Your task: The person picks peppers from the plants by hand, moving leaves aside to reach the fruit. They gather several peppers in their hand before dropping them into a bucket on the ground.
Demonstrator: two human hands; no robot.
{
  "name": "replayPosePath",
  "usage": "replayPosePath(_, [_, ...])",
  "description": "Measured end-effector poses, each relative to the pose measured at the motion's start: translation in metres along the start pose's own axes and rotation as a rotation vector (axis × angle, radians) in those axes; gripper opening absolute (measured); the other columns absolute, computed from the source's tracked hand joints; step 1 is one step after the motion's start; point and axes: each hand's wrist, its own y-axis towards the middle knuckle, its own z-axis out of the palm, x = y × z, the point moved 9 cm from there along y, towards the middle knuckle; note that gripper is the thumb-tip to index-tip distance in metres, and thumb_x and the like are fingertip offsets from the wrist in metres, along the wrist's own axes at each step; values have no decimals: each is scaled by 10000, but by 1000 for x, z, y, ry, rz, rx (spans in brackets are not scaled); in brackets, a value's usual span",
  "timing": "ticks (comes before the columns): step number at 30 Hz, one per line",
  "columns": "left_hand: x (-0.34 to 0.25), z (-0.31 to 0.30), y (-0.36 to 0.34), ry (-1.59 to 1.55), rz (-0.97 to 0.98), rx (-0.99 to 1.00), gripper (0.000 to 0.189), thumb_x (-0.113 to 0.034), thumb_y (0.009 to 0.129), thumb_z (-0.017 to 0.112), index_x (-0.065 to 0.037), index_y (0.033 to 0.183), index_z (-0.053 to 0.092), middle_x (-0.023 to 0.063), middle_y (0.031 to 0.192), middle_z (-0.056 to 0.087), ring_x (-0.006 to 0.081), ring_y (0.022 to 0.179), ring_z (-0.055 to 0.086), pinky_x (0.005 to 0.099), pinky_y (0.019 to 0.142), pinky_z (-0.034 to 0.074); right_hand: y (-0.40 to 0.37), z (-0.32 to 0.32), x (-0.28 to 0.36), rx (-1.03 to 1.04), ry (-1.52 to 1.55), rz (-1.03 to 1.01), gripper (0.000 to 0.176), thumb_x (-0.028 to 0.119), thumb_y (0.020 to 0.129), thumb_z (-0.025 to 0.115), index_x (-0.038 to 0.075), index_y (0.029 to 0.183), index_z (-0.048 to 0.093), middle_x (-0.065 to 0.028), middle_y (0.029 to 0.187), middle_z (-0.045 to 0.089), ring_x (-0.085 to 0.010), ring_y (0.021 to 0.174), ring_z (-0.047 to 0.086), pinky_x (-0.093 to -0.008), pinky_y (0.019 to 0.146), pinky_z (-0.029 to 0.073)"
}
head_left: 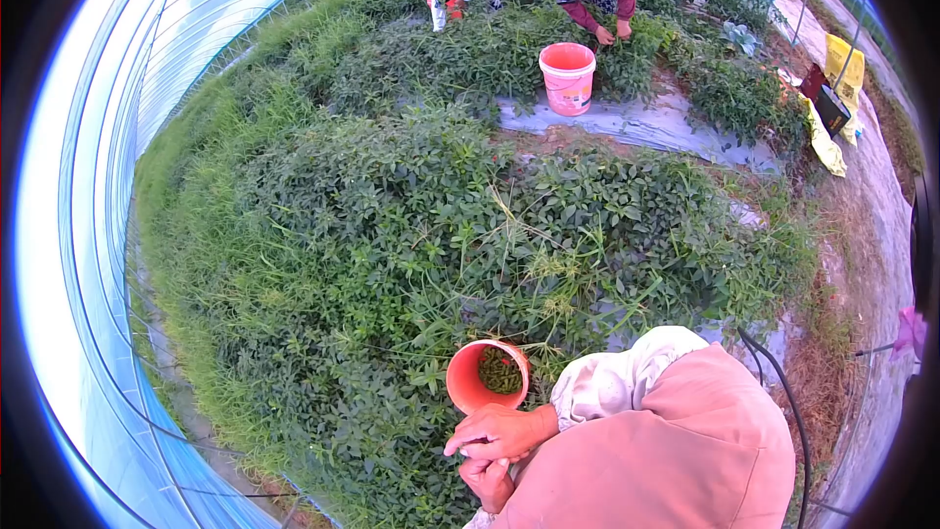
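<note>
Two hands meet at lower centre, the right hand (503, 430) lying over the left hand (487, 482); whether anything is pinched between them, I can't tell from here. Just above them sits an orange bucket (463, 384), presumably set close for easy reach, green pods (500, 370) inside. Leafy plants (362, 201) crowd its left edge, leaving little room. Upper centre, a pink bucket (567, 93) stands on bare plastic mulch (646, 127), likely for firmer footing.

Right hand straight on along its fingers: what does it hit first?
The right hand would likely meet the green plants first, toward picture left; how far below they lie is unclear.
</note>
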Motion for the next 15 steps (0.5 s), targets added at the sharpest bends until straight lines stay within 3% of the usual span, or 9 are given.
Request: replayPosePath(15, [-6,2,0,-7,26,-31,206,-106,703,578,95,722,620,173,680,633,264,596,617,356,617,517,2,-1,6,7,-51,-38,244,124,888,513,34,1082,629,-130,883,630,-309,820,617,-402,739,484])
